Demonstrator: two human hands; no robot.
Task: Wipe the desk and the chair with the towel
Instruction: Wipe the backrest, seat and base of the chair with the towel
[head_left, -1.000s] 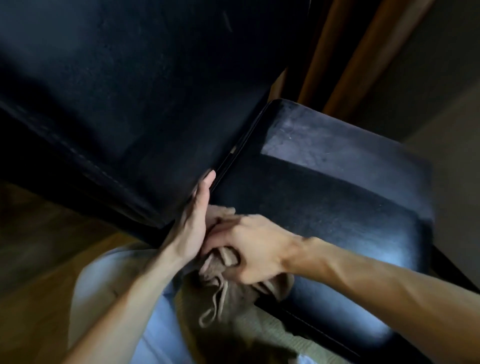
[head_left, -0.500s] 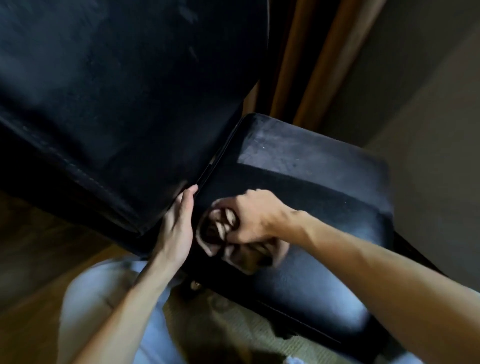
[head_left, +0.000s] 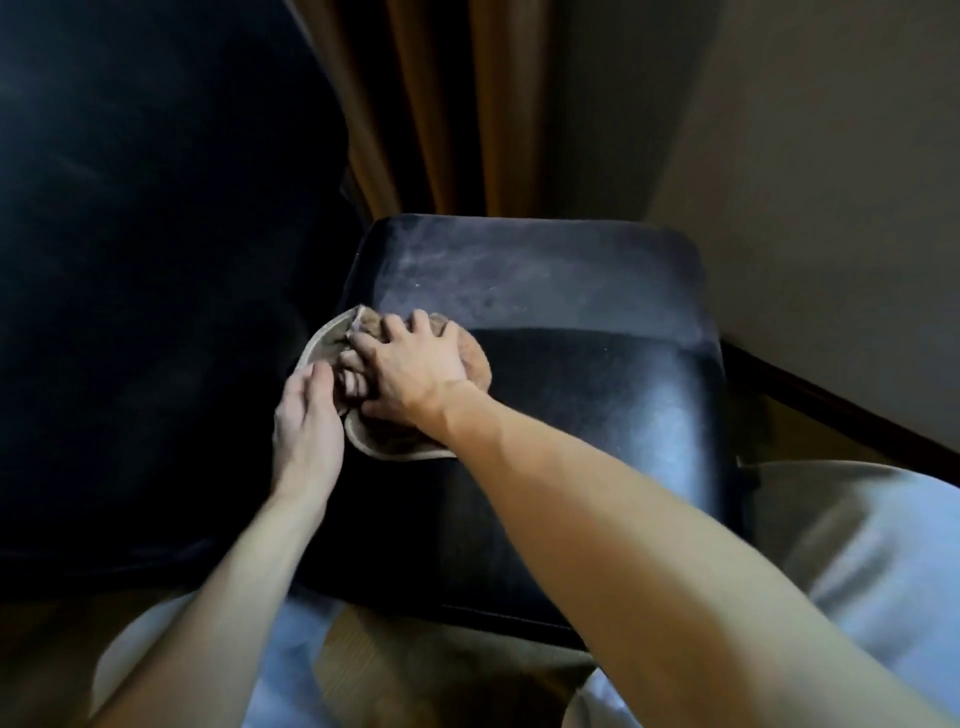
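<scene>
The black leather chair seat (head_left: 597, 405) fills the middle, and its dark backrest (head_left: 156, 260) rises on the left. A brown towel (head_left: 470, 358) lies bunched on the seat near the crease with the backrest. My right hand (head_left: 410, 374) lies on top of the towel with fingers spread, pressing it onto the seat. Just left of it, my left hand (head_left: 306, 421) has straight fingers whose tips touch the towel's left edge by the backrest. The far strip of the seat looks dusty grey.
Brown curtains (head_left: 441, 104) hang behind the chair and a pale wall (head_left: 831, 182) stands to the right. My knees in light trousers (head_left: 857, 571) flank the seat's front edge, with carpet (head_left: 441, 670) between them.
The view swung so the seat faces me. My right hand carried the towel up from the seat's front corner toward the backrest crease and flattened on it. My left hand followed alongside.
</scene>
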